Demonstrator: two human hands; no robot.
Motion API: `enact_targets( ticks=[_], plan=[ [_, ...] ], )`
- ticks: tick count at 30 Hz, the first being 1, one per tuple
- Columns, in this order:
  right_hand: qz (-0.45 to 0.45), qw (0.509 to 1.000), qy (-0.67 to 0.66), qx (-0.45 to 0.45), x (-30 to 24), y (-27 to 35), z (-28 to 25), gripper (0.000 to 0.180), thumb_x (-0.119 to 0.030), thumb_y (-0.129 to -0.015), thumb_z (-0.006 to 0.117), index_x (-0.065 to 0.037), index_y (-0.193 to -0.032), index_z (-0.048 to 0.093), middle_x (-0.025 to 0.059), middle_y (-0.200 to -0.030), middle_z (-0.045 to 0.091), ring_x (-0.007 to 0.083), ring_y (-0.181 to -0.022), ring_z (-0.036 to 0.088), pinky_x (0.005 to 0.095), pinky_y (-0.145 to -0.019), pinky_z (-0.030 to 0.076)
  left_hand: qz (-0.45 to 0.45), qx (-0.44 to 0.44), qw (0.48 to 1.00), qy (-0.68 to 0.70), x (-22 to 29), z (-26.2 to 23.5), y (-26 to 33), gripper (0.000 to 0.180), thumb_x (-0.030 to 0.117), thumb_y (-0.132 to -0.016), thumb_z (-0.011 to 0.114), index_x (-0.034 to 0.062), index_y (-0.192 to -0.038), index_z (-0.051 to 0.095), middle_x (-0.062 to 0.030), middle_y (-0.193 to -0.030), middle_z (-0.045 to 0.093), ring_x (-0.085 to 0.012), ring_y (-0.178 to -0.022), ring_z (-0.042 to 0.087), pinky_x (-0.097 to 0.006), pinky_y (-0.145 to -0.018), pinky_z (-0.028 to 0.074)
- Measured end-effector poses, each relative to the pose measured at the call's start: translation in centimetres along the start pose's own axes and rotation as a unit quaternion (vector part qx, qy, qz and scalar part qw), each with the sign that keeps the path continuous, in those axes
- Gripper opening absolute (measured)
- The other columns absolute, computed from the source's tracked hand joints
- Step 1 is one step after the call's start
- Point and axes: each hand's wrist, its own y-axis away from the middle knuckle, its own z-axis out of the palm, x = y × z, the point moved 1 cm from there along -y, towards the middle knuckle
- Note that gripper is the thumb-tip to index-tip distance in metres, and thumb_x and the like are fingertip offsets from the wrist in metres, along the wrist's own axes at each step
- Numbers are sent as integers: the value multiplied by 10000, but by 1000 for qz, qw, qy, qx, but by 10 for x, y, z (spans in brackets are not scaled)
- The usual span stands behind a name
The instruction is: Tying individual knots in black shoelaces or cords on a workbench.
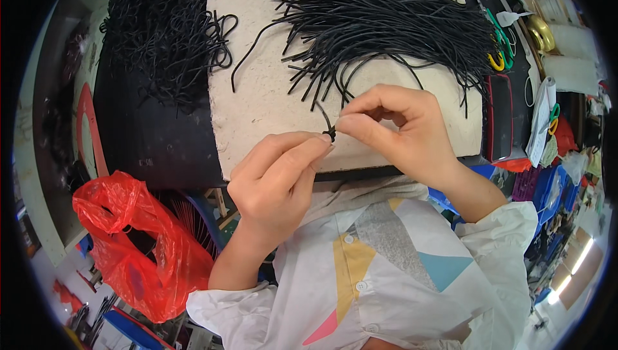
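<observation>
Both hands' fingers (320,146) pinch a knotted black cord (330,132) above a pale board (257,105) amid clutter.

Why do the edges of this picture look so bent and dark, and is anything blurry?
Head view: fisheye lens curves the pale board's edges and blackens the corners; even light, soft shadows; both hands and the black cord sharp; clutter at the right rim smeared, with glare bottom right.

single head-worn fisheye view, looking steeply down, close over the hands (335,157), edges bent
</observation>
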Motion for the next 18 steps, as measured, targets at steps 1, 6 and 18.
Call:
enact_targets(
  ticks=[1, 6, 18],
  plan=[
    [-9, 1000, -20, 19, 6, -1, 2, 139, -41, -761, 613, 10, -890, 616, 38, -726, 617, 84, -660, 564, 205, -605, 444, -1, -10, 1000, 16, 1, 0, -2, 114, -66, -694, 636, -17, -794, 613, -107, -740, 618, -174, -626, 611, -229, -534, 474],
    [-90, 995, -7, 31, 11, -3, 3, 139, -29, -737, 618, 4, -872, 621, 51, -710, 632, 126, -673, 605, 236, -621, 473, -370, -32, 845, 384, -4, 0, 1, 94, 4, -800, 578, -61, -867, 565, -130, -782, 620, -175, -670, 630, -231, -597, 523],
    [81, 990, -104, -53, -2, -2, -6, 195, -10, -703, 671, 24, -890, 622, 52, -741, 618, 74, -677, 575, 196, -612, 451, -405, -57, 805, 430, -11, -2, 1, 140, -24, -770, 598, -77, -897, 577, -157, -810, 621, -180, -692, 632, -250, -635, 539]
  ],
)
